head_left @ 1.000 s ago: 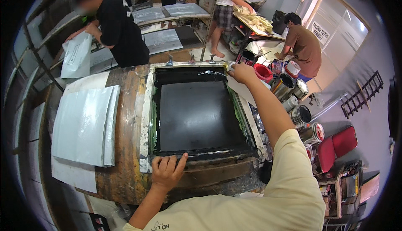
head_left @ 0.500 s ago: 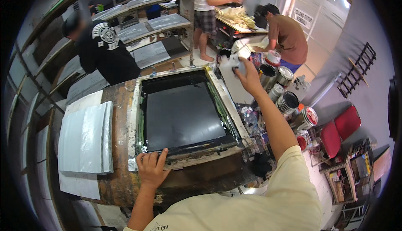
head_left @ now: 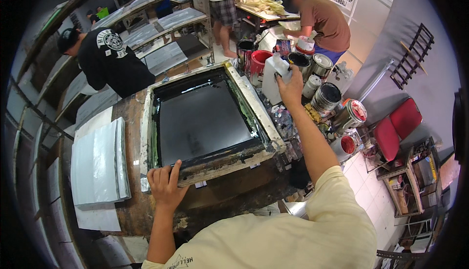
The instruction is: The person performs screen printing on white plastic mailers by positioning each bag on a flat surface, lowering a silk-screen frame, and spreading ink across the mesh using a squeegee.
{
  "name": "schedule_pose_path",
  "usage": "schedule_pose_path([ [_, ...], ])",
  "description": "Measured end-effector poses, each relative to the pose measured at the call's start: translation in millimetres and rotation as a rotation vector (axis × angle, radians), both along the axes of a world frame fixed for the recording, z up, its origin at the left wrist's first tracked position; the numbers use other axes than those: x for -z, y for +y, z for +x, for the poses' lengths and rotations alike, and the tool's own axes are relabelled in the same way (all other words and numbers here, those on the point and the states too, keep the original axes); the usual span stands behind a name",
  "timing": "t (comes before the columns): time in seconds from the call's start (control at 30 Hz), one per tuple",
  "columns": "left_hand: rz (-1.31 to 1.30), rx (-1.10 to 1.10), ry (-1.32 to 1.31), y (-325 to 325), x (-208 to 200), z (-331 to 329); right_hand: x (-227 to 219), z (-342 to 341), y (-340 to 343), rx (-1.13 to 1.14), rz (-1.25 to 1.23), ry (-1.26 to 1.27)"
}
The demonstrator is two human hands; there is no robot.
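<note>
Head view, looking down over my own forearms at a printing bench. My left hand (head_left: 165,187) lies flat on the near rail of the screen-printing frame (head_left: 207,117), fingers spread over the pale, paint-crusted wood and clasping nothing; pressing there would keep the frame steady against the stained tabletop (head_left: 132,210). The frame's dark mesh faces up and fills most of the bench, its far corner pointing toward the cans. My right hand (head_left: 291,86) reaches out past the frame's right rail and closes around the white plastic jug (head_left: 274,77), which stands upright just beyond the bench edge, touching or nearly touching a red bucket (head_left: 259,64). The fingers wrap the jug's right side near its shoulder, a hold suited to lifting it without tipping. Around it crowd open metal paint cans (head_left: 326,94), kept within arm's reach of the frame; one further right shows red paint (head_left: 347,144). A stack of grey-white sheets (head_left: 97,161) rests on the left of the bench, well apart from both hands. Other people work nearby: one in a black shirt (head_left: 110,64) beyond the frame, one in a brown shirt (head_left: 327,20) crouched by the cans.
</note>
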State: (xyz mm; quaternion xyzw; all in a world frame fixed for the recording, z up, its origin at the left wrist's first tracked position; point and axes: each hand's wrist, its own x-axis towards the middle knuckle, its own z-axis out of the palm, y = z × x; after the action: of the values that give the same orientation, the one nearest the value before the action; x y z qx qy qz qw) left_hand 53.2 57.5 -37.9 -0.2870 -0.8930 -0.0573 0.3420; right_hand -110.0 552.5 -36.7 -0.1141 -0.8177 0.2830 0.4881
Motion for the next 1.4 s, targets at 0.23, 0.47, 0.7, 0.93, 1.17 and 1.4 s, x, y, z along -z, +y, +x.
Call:
schedule_pose_path([
  [0.23, 0.0, 0.014, -0.003, 3.2, -9.7, -3.4, -10.1, 5.4, 35.5, 0.018, -0.067, -0.189],
  [0.47, -0.009, -0.017, -0.042, -0.4, -35.1, -5.1, -86.6, 145.8, -180.4, -0.689, 0.416, -0.173],
  [0.7, 0.078, 0.027, 0.031, 1.9, -117.5, -44.6, -115.9, 114.1, -282.0, -0.477, 0.685, -0.098],
  [0.93, 0.778, 0.231, -0.513, -84.0, -59.2, 13.9, -153.6, 89.0, -284.4, -0.417, 0.695, -0.067],
  [1.17, 1.094, -0.169, -0.78, -82.1, -17.8, -1.3, -98.7, 128.8, -274.5, -0.59, 0.763, -0.548],
  [1.4, 0.873, -0.242, -0.825, -90.8, 70.6, 16.7, -32.1, 119.6, -252.3, -0.932, 0.436, -0.918],
])
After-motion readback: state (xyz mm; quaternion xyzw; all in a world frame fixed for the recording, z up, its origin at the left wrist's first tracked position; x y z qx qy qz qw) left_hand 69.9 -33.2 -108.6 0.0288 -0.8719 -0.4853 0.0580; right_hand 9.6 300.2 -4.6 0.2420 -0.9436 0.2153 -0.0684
